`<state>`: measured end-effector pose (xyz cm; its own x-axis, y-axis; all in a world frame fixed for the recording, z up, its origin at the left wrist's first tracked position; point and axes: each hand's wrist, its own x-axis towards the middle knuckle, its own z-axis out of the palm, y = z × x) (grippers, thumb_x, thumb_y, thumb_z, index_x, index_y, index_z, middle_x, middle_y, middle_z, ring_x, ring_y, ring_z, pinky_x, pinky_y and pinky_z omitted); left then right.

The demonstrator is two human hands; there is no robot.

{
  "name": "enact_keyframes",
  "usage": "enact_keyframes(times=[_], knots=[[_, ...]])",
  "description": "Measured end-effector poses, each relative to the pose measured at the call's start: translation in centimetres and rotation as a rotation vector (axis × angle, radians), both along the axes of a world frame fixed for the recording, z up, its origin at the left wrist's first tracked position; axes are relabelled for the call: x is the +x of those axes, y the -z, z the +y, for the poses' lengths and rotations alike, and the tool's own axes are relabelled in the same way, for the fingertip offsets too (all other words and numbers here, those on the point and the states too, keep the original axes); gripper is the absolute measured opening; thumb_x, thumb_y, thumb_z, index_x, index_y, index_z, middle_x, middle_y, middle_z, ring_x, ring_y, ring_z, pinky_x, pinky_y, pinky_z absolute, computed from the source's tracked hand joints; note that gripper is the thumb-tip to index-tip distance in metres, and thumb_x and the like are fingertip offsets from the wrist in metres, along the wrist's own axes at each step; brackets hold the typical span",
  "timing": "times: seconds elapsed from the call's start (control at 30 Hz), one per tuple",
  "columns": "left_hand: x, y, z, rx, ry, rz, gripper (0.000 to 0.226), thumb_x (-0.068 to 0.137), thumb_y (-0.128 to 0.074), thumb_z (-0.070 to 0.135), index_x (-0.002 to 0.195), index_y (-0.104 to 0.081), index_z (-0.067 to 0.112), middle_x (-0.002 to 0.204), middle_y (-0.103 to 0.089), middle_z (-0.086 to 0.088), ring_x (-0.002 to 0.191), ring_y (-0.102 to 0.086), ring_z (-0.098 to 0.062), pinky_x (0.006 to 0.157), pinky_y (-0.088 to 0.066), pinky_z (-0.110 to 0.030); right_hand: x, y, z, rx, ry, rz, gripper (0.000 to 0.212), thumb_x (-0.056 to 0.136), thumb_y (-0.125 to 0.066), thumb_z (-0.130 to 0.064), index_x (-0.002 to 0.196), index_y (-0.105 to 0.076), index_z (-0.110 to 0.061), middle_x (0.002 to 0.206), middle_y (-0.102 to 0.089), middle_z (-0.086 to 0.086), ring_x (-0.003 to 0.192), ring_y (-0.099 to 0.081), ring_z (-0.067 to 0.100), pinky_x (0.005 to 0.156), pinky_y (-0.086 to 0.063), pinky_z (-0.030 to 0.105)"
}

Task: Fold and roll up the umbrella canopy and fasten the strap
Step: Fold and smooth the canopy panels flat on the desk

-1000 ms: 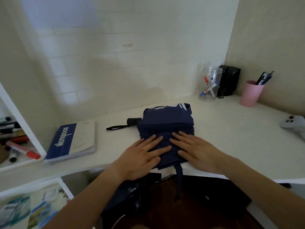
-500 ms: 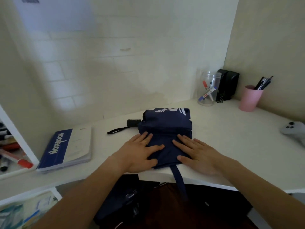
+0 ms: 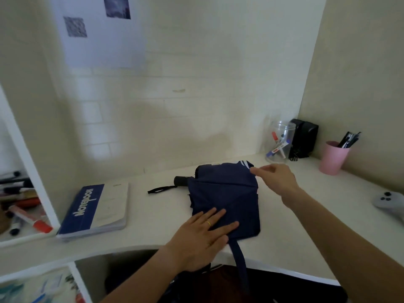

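A navy blue umbrella canopy lies flattened on the white desk. Its black handle with a black wrist loop points left. The navy strap hangs over the desk's front edge. My left hand lies flat, fingers spread, pressing the canopy's near left corner. At the far right corner, my right hand has its fingertips pinched at the canopy's edge; whether they grip the fabric is unclear.
A blue and white notebook lies left of the umbrella. A clear jar with markers, a black speaker and a pink pen cup stand at the back right. A grey controller sits far right. Shelves with markers border the left.
My right hand has left the canopy's near edge and reached to its far right corner. My left hand stays pressing the near side. The view has tilted up.
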<state>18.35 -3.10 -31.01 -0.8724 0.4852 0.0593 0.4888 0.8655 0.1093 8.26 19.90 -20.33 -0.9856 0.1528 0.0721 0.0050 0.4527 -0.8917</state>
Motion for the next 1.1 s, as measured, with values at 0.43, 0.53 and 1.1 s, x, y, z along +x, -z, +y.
enact_keyframes(times=[0.43,0.53,1.1], knots=[[0.0,0.7,0.0,0.036,0.001,0.078,0.049,0.106,-0.01,0.055,0.156,-0.007,0.058,0.172,-0.002,0.008,0.158,0.005,-0.012,0.128,0.0,-0.038,3.3,0.3,-0.4,-0.354,-0.311,-0.027,0.021,0.081,-0.073,0.005,0.087,-0.063,-0.013,0.077,-0.072,-0.004,0.062,-0.061,0.008,0.057,-0.039,0.025],[0.0,0.6,0.0,0.043,0.002,0.091,0.049,0.107,-0.013,0.054,0.156,-0.009,0.057,0.172,-0.007,0.008,0.158,0.001,-0.013,0.127,0.0,-0.034,5.0,3.3,0.1,-0.416,-0.313,-0.07,0.029,0.079,-0.073,0.01,0.095,-0.06,-0.011,0.086,-0.075,0.004,0.059,-0.064,0.005,0.052,-0.043,0.02],[-0.6,-5.1,-0.6,1.296,-0.801,-0.025,0.038,0.096,-0.058,0.055,0.1,-0.07,0.019,0.103,-0.069,0.005,0.097,-0.063,-0.014,0.087,-0.045,-0.033,4.1,9.5,1.1,-0.296,-0.353,-0.046,0.041,0.073,-0.079,0.012,0.108,-0.063,-0.003,0.094,-0.074,0.019,0.085,-0.07,0.026,0.076,-0.055,0.028]])
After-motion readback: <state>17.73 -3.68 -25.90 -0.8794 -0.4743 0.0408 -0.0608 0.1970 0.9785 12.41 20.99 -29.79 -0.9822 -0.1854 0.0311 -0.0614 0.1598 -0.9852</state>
